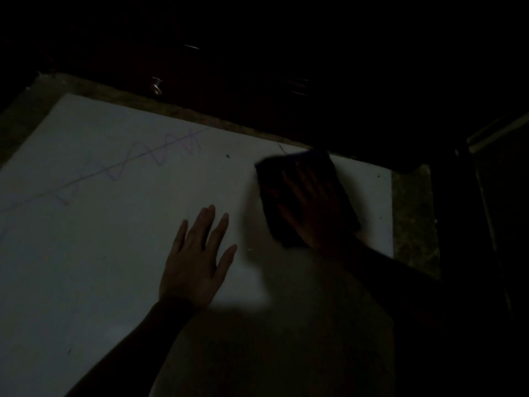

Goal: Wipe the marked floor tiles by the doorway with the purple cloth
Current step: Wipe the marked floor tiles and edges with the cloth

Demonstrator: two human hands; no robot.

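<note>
Pale floor tile (128, 253) looks smooth, faintly sheened; the dark cloth (289, 179) soft and matt; rough speckled stone threshold (412, 219) at three o'clock.

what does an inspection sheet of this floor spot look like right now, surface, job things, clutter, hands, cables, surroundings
surface: pale floor tile, dimly lit, with a zigzag pen mark along a line toward the far left; small dark specks near the far edge
job's things: dark cloth flat on the tile near the doorway edge; colour hard to tell in this light
clutter: nothing seen
grippers: right hand pressed flat on the cloth; left hand flat on the bare tile, fingers spread
cables: nothing seen
surroundings: speckled stone threshold bordering the tile; dark door beyond, with a small metal stopper low on it
</note>
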